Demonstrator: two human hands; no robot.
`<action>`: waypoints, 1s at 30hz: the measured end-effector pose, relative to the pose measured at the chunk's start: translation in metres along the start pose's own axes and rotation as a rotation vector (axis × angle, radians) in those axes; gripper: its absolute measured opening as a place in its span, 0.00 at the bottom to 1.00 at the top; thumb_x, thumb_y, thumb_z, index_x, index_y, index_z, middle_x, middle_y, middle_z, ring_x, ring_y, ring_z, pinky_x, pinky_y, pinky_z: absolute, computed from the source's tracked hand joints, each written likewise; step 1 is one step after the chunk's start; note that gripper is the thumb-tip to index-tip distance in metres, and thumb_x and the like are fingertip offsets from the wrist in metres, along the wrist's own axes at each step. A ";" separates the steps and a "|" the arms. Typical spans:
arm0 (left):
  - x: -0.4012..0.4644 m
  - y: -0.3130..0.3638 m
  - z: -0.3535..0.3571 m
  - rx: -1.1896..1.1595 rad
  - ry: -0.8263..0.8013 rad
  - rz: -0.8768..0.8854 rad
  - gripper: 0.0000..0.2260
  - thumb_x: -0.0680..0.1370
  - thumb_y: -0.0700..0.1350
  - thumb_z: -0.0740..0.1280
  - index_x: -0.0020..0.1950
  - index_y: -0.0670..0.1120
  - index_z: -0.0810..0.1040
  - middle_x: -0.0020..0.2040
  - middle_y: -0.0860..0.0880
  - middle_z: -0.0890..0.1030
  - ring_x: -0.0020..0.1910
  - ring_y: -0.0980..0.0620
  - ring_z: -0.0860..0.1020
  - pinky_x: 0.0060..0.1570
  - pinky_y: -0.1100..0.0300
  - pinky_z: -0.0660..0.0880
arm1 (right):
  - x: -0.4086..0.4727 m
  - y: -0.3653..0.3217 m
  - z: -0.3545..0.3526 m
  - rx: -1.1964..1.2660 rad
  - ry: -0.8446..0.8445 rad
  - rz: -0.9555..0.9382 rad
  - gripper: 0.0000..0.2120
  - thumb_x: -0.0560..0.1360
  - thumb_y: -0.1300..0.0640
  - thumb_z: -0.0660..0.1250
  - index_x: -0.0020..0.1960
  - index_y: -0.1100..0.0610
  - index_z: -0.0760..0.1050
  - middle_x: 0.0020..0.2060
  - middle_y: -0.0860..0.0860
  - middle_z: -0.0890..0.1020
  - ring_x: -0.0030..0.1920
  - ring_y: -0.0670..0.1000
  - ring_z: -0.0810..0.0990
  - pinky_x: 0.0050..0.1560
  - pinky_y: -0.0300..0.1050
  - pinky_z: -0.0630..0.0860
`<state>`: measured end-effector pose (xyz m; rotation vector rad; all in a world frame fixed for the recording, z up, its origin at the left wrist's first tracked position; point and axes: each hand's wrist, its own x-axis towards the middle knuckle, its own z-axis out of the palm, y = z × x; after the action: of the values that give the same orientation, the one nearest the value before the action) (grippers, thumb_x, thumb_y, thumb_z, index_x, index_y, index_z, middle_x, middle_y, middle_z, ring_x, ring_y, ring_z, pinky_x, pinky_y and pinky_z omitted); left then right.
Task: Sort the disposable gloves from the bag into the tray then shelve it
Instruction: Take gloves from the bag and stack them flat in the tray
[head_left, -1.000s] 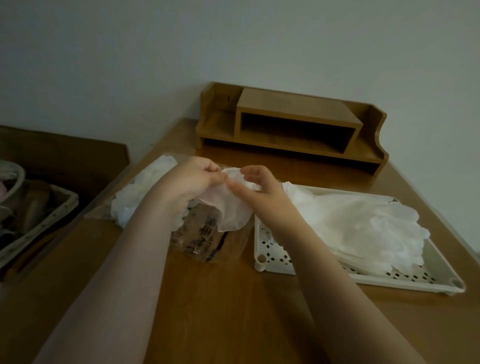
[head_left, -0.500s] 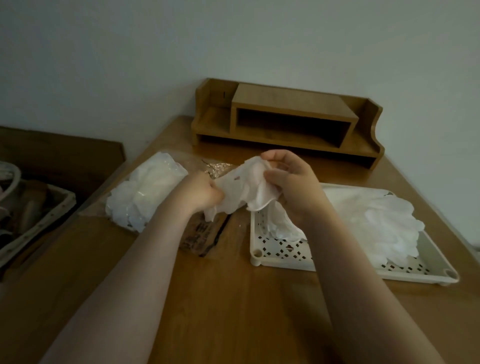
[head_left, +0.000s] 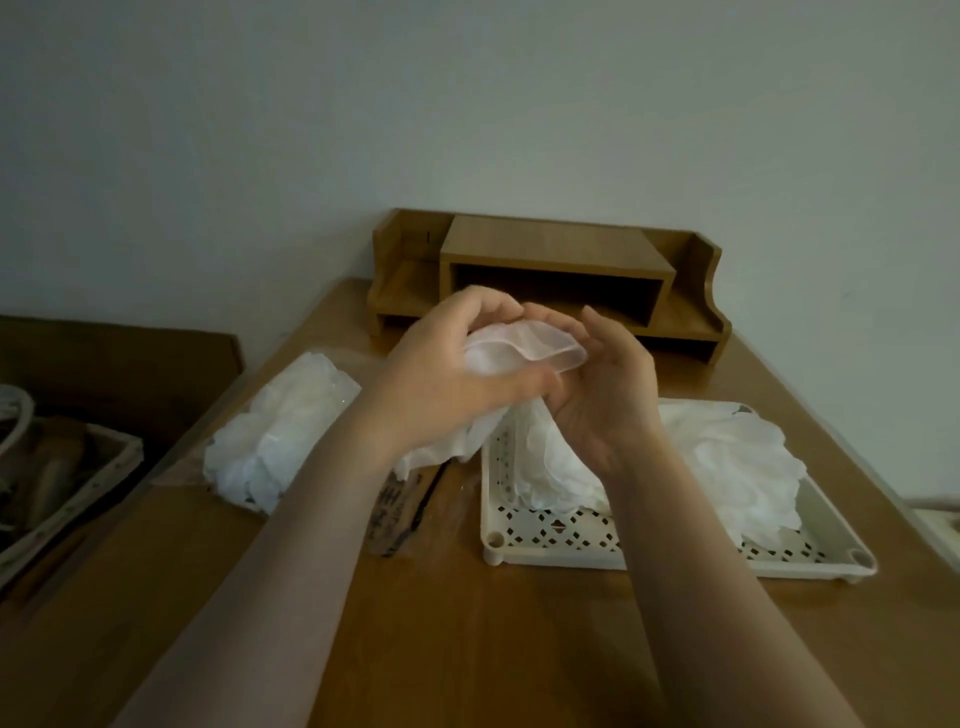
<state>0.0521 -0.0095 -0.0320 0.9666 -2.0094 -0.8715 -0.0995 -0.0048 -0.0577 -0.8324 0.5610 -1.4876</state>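
In the middle of the frame, two bare hands are up above the wooden bench (head_left: 467, 623) with a thin white disposable glove (head_left: 519, 351) between them. The left hand (head_left: 441, 379) curls over the glove from the left, with its thumb pressed under the glove and its fingers (head_left: 488, 306) bent over the top, so it grips the glove. The right hand (head_left: 597, 395) sits on the right side with its palm turned toward the glove; its fingers (head_left: 556, 319) are bent around the glove's open edge and hold it. The rest of the glove hangs down below the hands, over the left end of the white tray (head_left: 545, 540).

The tray has little holes in it and lies on the bench at the lower right. A pile of white gloves (head_left: 737, 462) rests inside it. To the left of the hands, a clear plastic bag (head_left: 280, 431) full of more gloves lies on the bench. A wooden desk shelf (head_left: 550, 265) stands at the back of the bench against the wall. A basket (head_left: 67, 499) sits at the far left edge.
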 end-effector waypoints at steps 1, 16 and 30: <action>-0.001 -0.001 0.003 0.142 0.043 0.037 0.25 0.69 0.54 0.74 0.63 0.56 0.70 0.60 0.62 0.72 0.55 0.64 0.73 0.50 0.70 0.71 | -0.003 -0.002 0.002 0.010 -0.020 0.002 0.18 0.75 0.60 0.53 0.57 0.69 0.74 0.45 0.60 0.81 0.42 0.55 0.81 0.39 0.43 0.79; -0.005 0.014 0.012 -0.317 0.178 -0.065 0.13 0.81 0.48 0.59 0.43 0.55 0.81 0.41 0.57 0.81 0.42 0.57 0.78 0.39 0.61 0.73 | -0.031 -0.040 0.001 -1.133 -0.081 -0.233 0.08 0.75 0.62 0.68 0.51 0.52 0.81 0.51 0.52 0.80 0.51 0.53 0.80 0.55 0.50 0.79; -0.009 0.021 0.013 -0.423 -0.015 -0.324 0.13 0.80 0.48 0.56 0.56 0.45 0.78 0.51 0.45 0.81 0.49 0.47 0.79 0.46 0.54 0.75 | -0.055 -0.060 0.004 -1.083 -0.059 -0.036 0.09 0.78 0.54 0.64 0.43 0.57 0.78 0.34 0.49 0.79 0.30 0.44 0.76 0.33 0.36 0.74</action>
<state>0.0384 0.0119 -0.0244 1.0488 -1.6046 -1.4146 -0.1364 0.0562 -0.0184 -1.7004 1.3505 -1.1161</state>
